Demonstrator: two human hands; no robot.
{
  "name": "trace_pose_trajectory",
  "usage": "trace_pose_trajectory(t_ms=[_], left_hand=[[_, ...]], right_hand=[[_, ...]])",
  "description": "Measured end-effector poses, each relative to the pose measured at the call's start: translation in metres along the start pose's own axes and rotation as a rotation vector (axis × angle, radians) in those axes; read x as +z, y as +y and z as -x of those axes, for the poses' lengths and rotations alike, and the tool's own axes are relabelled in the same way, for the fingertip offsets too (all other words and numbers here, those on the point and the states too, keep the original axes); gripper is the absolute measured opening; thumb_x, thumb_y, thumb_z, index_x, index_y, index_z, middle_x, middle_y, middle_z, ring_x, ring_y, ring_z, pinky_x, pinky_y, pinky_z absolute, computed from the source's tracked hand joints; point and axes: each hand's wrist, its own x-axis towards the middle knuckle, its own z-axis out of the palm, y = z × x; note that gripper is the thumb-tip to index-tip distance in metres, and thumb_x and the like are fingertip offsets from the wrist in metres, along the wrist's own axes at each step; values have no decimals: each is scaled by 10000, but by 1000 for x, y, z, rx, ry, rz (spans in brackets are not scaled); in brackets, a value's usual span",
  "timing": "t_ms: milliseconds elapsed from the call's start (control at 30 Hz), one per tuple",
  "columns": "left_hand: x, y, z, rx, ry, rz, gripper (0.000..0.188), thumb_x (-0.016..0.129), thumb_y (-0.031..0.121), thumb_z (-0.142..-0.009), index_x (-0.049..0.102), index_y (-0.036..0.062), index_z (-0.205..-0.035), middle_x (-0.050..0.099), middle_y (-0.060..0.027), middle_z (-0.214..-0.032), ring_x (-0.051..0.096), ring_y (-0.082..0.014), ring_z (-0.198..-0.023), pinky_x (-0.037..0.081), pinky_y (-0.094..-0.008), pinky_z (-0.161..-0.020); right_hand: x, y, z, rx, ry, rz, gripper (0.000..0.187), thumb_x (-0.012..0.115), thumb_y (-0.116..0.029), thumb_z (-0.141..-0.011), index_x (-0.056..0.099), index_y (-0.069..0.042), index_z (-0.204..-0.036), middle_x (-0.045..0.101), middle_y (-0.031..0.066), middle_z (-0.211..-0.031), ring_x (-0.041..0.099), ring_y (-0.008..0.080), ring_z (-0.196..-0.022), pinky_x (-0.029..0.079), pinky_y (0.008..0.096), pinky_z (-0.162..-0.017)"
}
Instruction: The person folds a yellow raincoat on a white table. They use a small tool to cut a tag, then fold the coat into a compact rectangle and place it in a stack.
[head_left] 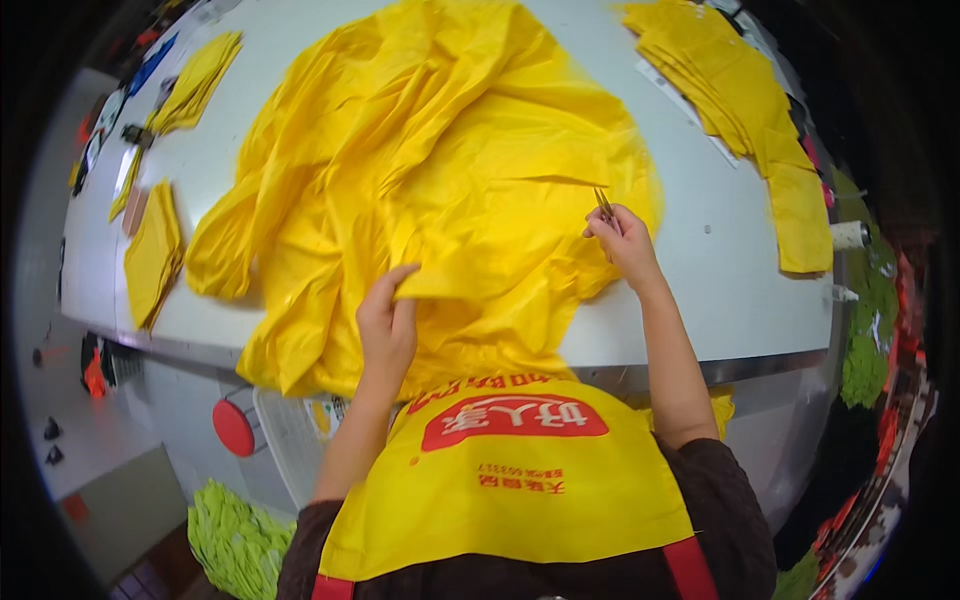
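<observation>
A large, crumpled yellow garment [470, 150] of thin, slightly shiny cloth spreads over the table and hangs past its front edge. Its exact kind is hard to make out. My left hand [388, 318] pinches a fold of it near the middle, close to my body. In my right hand [625, 243], over the cloth's right side, is a small pair of thread snips [603, 203] with the narrow points upward. The fingers wrap around the lower part of the snips and hide it.
The white table [700, 310] carries a stack of folded yellow pieces [715, 95] at right and smaller yellow stacks [152, 255] at left. A thread spool [850, 236] sits past the right edge. Below left are a red stool [233, 428], a pale crate [280, 430] and green cloth [235, 540].
</observation>
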Motion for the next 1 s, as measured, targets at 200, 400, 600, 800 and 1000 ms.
trace_pose_trajectory(t_ms=[200, 400, 600, 800, 1000], left_hand=[[-8, 28, 16, -22, 260, 850, 228, 451, -9, -882, 523, -24, -1098, 580, -54, -1047, 543, -105, -969, 411, -226, -870], [-8, 34, 40, 15, 243, 708, 242, 478, -27, -841, 548, -16, -1072, 595, -75, -1017, 567, -140, -935, 440, -246, -835], [-23, 28, 60, 590, 85, -93, 293, 619, -52, -688, 637, 28, -968, 610, -124, -856, 589, -265, -802, 480, -290, -727], [-4, 18, 83, 313, 14, -282, 708, 729, 87, -638, 416, 10, -1268, 560, -159, -1066, 567, -289, -878, 450, -344, -834], [18, -12, 93, -356, -355, 544, 457, 610, -2, -743, 501, -22, -1186, 598, -75, -1078, 547, -116, -966, 439, -273, -839]], right_hand=[[110, -27, 81, -311, -187, -231, 401, 730, -113, -713, 505, -70, -1041, 526, -2, -1020, 376, 19, -629, 325, 146, -535], [144, -67, 124, -591, 41, 66, 519, 808, -92, -617, 484, -46, -1019, 489, 53, -1061, 434, 82, -741, 400, 209, -660], [129, -7, 126, -471, 209, 17, 188, 605, 24, -786, 499, -27, -933, 508, 32, -875, 442, 58, -770, 392, 205, -670], [123, 12, 147, -182, 292, -627, 109, 524, -19, -858, 476, -74, -938, 526, -4, -829, 441, 46, -596, 327, 181, -483], [129, 10, 170, 73, 228, -807, 178, 528, 0, -832, 425, -72, -957, 513, 12, -795, 457, 72, -592, 308, 189, -438]])
